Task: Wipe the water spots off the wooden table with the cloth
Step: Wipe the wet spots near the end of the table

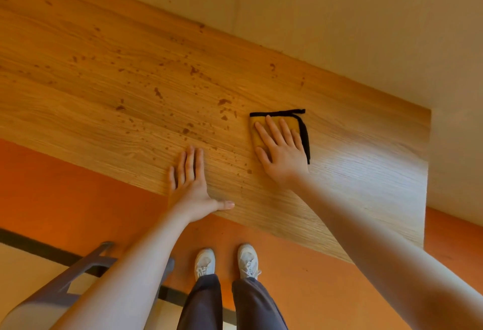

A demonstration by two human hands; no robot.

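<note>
Yellow cloth [264,131] under flat, spread right hand [281,150]; left hand [190,186] flat on wooden table [104,110].

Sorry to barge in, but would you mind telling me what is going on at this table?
A person is wiping a wooden table. The right hand presses flat on a folded yellow cloth with black edging, while the left hand rests flat near the table's front edge. Many water spots lie left of the cloth, not yet wiped.

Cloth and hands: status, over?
Right hand flat on cloth. Left hand flat on table. Water spots remain left of cloth. Nothing in the way.
</note>
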